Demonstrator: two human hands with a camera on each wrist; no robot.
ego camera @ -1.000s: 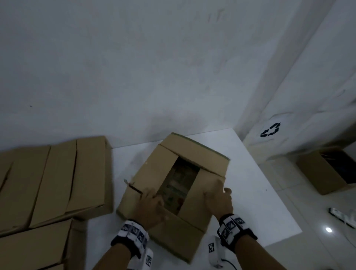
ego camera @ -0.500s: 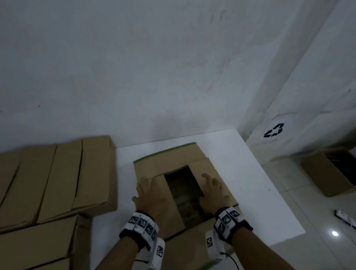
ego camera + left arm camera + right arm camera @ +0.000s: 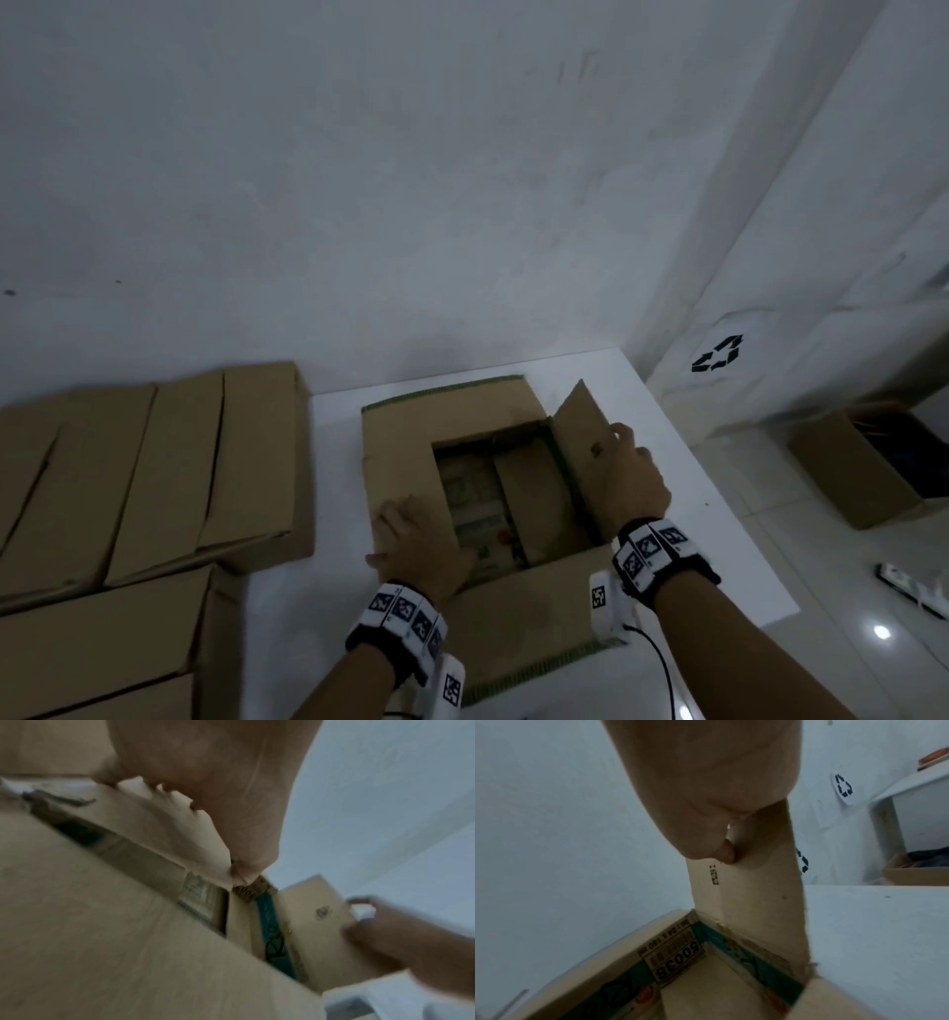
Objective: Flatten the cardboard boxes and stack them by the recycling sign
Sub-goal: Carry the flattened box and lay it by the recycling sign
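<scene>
While the left hand (image 3: 418,545) presses flat on the box (image 3: 411,452), the right hand (image 3: 629,478) pinches its raised flap (image 3: 577,426)

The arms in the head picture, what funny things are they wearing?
Both arms are bare, with no sleeves. The left wrist band and right wrist band are black straps carrying white tiles printed with black square codes. A white camera block with its own code tag hangs under the right wrist, trailing a thin black cable.

Dim, bluish light throughout; glare spot on floor (image 3: 881,631) right of table (image 3: 719,539); left wrist view motion-blurred, edges warped.
</scene>
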